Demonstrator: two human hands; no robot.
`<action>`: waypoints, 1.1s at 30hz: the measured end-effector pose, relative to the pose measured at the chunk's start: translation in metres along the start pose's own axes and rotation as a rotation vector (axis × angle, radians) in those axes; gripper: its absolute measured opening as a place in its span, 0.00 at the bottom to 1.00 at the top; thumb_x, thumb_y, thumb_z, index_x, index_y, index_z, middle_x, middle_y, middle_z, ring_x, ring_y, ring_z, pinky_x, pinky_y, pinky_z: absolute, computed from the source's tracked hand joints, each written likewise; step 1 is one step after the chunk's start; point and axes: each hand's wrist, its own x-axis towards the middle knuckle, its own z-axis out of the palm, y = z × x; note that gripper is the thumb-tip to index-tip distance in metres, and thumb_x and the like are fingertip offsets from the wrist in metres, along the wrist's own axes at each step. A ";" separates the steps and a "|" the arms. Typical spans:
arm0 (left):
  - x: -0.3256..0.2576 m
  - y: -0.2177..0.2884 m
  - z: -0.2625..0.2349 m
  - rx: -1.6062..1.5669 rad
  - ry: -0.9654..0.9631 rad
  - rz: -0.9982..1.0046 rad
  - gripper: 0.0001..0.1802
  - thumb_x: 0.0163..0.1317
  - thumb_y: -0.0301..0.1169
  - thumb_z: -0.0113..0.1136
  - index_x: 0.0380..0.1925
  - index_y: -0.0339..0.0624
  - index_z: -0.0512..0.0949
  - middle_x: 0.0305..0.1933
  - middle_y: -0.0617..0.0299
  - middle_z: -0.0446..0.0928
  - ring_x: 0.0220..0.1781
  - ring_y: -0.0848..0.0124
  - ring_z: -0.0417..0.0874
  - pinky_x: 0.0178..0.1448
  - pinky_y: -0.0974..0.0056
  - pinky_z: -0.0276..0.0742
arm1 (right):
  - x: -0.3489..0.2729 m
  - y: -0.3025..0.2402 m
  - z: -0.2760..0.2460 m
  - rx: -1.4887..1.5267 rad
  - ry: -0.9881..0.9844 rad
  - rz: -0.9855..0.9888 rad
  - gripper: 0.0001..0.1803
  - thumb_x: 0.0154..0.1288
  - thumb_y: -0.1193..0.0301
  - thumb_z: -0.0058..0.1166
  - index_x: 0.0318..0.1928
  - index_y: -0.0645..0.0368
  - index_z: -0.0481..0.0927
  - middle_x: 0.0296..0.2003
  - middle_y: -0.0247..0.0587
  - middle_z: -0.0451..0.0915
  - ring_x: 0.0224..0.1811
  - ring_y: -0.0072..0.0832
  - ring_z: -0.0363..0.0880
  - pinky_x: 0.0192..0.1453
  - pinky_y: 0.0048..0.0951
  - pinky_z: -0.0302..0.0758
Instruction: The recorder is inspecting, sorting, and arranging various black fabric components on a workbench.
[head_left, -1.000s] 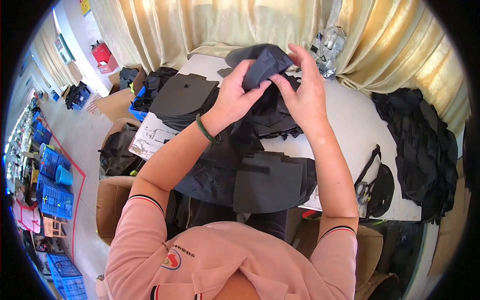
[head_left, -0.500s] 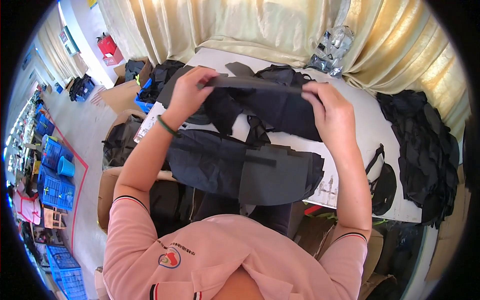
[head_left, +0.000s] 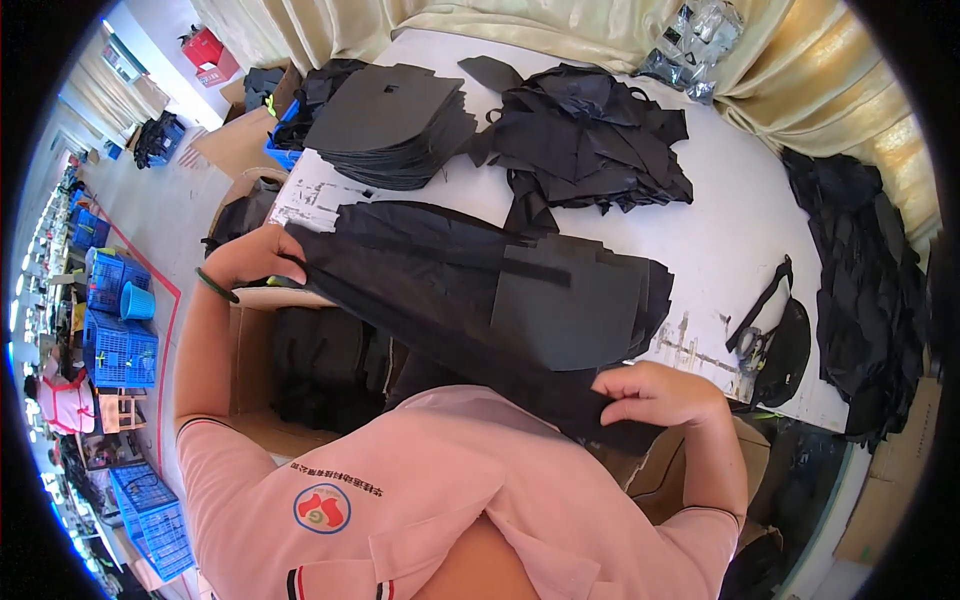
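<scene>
A wide piece of thin black fabric (head_left: 410, 318) stretches slantwise between my hands along the table's near edge. My left hand (head_left: 262, 256) pinches its upper left end, fingers closed. Lower and to the right, near my chest, my right hand (head_left: 662, 394) grips the opposite end between thumb and fingers. Behind the fabric lie more black cloth pieces and a dark grey flat panel (head_left: 570, 318) with a stepped top edge. The held cloth's lower border hangs over the table edge, partly against my shirt.
On the white table (head_left: 740, 215) stand a stack of dark grey panels (head_left: 385, 115) and a heap of black cut pieces (head_left: 590, 140). Scissors (head_left: 750, 350) lie by a black pouch (head_left: 785, 350) at right. A cardboard box (head_left: 255, 380) sits below left; black fabric (head_left: 870, 280) hangs at far right.
Both hands have come down toward me, the left one also outward, bringing the black fabric from above the table to its near edge. The panel stack and heap behind are now uncovered.
</scene>
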 end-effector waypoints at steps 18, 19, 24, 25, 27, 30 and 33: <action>0.156 -0.022 0.034 0.257 0.081 0.094 0.26 0.55 0.41 0.70 0.21 0.30 0.68 0.19 0.45 0.63 0.24 0.59 0.64 0.33 0.54 0.63 | 0.100 0.072 0.004 -0.857 0.779 -0.151 0.46 0.51 0.52 0.67 0.70 0.50 0.64 0.71 0.49 0.60 0.75 0.48 0.54 0.76 0.53 0.52; 0.158 -0.028 0.033 0.276 0.103 0.137 0.26 0.55 0.41 0.70 0.21 0.30 0.68 0.19 0.44 0.63 0.24 0.58 0.64 0.34 0.53 0.63 | 0.106 0.084 0.014 -0.859 0.705 -0.086 0.47 0.53 0.48 0.65 0.72 0.48 0.62 0.73 0.48 0.56 0.76 0.49 0.51 0.77 0.55 0.48; 0.135 -0.061 0.004 0.319 0.146 0.043 0.21 0.57 0.37 0.69 0.22 0.30 0.72 0.18 0.48 0.68 0.22 0.61 0.71 0.32 0.56 0.67 | 0.109 0.098 0.022 -0.875 0.613 -0.025 0.50 0.55 0.40 0.59 0.75 0.44 0.57 0.76 0.47 0.49 0.78 0.49 0.44 0.78 0.57 0.41; 0.130 -0.067 -0.001 0.169 0.144 -0.080 0.17 0.57 0.36 0.69 0.25 0.31 0.77 0.20 0.50 0.73 0.22 0.63 0.75 0.33 0.58 0.71 | 0.110 0.097 0.021 -0.871 0.603 -0.020 0.50 0.56 0.41 0.60 0.75 0.44 0.56 0.76 0.47 0.49 0.78 0.49 0.44 0.78 0.57 0.41; 0.120 -0.078 -0.010 -0.048 0.171 -0.211 0.11 0.59 0.32 0.68 0.30 0.32 0.83 0.22 0.61 0.78 0.20 0.74 0.78 0.29 0.66 0.75 | 0.112 0.094 0.016 -0.867 0.587 -0.025 0.50 0.56 0.41 0.60 0.75 0.44 0.56 0.76 0.47 0.48 0.78 0.50 0.44 0.78 0.57 0.41; 0.102 -0.065 -0.026 -0.196 0.232 -0.134 0.11 0.60 0.32 0.67 0.32 0.34 0.84 0.23 0.63 0.79 0.21 0.75 0.78 0.27 0.70 0.74 | 0.113 0.084 0.006 -0.833 0.544 -0.032 0.48 0.57 0.44 0.61 0.74 0.46 0.58 0.75 0.48 0.51 0.78 0.49 0.45 0.78 0.59 0.42; 0.089 0.016 -0.027 -0.220 0.303 -0.024 0.09 0.63 0.33 0.64 0.36 0.38 0.82 0.24 0.66 0.76 0.22 0.80 0.74 0.28 0.72 0.75 | 0.121 0.058 -0.026 -0.749 0.825 -0.322 0.42 0.59 0.62 0.67 0.71 0.54 0.62 0.69 0.51 0.62 0.65 0.46 0.71 0.67 0.46 0.67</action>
